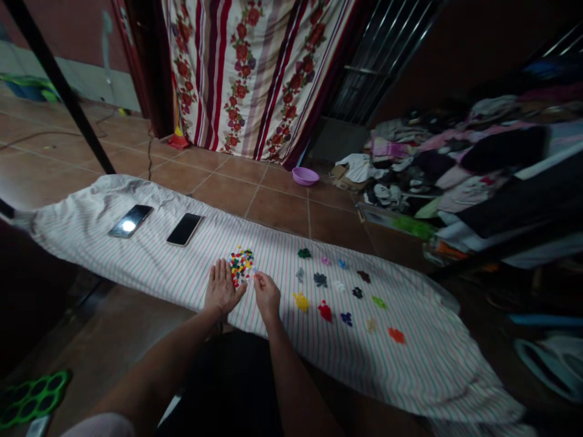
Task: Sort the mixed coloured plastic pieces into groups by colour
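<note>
A mixed pile of small coloured pieces (241,264) lies on a striped cloth (136,267). My left hand (221,287) rests flat on the cloth beside the pile's left edge, fingers stretched out. My right hand (266,294) is pinched just right of the pile, fingertips holding a tiny pale piece I cannot make out. To the right lie several small sorted heaps: yellow (301,301), red (325,311), dark green (304,253), grey-blue (320,279), orange (396,334), light green (378,301).
Two phones (130,220) (184,229) lie on the cloth at the left. A purple bowl (305,176) sits on the tiled floor near a flowered curtain (255,73). Heaped clothes (455,164) fill the right. A green plastic frame (31,397) lies at bottom left.
</note>
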A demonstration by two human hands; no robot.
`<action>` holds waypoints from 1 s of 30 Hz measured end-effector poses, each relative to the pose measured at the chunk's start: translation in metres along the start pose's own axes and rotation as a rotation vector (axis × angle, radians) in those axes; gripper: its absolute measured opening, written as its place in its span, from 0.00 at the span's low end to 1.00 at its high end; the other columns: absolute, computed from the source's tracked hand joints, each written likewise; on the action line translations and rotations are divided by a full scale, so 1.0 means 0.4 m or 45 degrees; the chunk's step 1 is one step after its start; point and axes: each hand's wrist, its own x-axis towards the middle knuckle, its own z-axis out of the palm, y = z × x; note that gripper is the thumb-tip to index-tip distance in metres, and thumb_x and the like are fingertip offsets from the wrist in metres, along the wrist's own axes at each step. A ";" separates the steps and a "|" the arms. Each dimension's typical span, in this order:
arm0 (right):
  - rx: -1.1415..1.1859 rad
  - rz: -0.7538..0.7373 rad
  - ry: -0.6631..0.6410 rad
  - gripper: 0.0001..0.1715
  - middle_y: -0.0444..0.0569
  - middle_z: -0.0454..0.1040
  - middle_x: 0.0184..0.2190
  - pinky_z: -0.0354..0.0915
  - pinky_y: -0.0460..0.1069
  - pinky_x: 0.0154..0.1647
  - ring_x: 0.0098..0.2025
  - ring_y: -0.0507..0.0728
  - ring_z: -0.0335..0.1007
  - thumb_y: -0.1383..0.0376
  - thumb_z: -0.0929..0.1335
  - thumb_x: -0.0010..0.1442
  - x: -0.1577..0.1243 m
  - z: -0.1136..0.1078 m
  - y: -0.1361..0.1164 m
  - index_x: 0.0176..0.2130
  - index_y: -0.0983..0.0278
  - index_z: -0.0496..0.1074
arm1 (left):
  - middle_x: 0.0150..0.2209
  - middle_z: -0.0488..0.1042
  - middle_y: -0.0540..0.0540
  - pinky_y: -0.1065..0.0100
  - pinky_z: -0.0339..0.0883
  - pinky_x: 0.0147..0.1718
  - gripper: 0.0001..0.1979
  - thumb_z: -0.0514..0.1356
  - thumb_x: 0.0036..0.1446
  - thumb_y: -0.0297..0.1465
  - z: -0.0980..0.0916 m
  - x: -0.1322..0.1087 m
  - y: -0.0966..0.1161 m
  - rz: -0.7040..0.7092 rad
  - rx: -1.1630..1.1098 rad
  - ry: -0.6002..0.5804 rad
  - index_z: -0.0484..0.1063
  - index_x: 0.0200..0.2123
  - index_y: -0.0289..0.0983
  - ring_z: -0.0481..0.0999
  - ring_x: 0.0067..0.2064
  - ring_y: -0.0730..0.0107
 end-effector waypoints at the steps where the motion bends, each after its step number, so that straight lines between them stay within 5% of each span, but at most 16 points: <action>1: -0.014 -0.006 -0.001 0.15 0.48 0.80 0.39 0.69 0.48 0.44 0.39 0.55 0.77 0.59 0.62 0.61 0.001 0.000 0.000 0.42 0.60 0.76 | 0.66 0.55 0.25 0.47 0.44 0.66 0.43 0.46 0.59 0.50 -0.001 0.001 0.001 -0.005 -0.004 -0.008 0.54 0.64 0.19 0.50 0.70 0.45; 8: -0.046 0.023 0.003 0.12 0.46 0.80 0.38 0.69 0.46 0.41 0.37 0.54 0.77 0.61 0.63 0.61 0.002 0.003 -0.002 0.40 0.60 0.75 | 0.65 0.55 0.22 0.44 0.45 0.65 0.44 0.48 0.58 0.50 -0.008 0.013 0.008 -0.011 -0.019 -0.073 0.55 0.63 0.17 0.51 0.69 0.39; 21: 0.027 0.196 -0.063 0.06 0.42 0.79 0.33 0.71 0.47 0.38 0.34 0.53 0.77 0.66 0.66 0.57 0.026 -0.010 -0.016 0.36 0.59 0.73 | 0.64 0.59 0.23 0.44 0.48 0.64 0.42 0.46 0.58 0.50 -0.023 0.005 -0.002 0.041 0.002 0.027 0.59 0.62 0.18 0.54 0.68 0.40; 30: 0.156 0.303 -0.016 0.08 0.41 0.79 0.28 0.69 0.43 0.28 0.27 0.50 0.76 0.62 0.65 0.59 -0.003 -0.060 0.015 0.36 0.60 0.74 | 0.65 0.56 0.22 0.46 0.43 0.66 0.44 0.46 0.57 0.49 -0.046 0.006 0.003 0.000 0.021 -0.099 0.56 0.63 0.16 0.51 0.69 0.41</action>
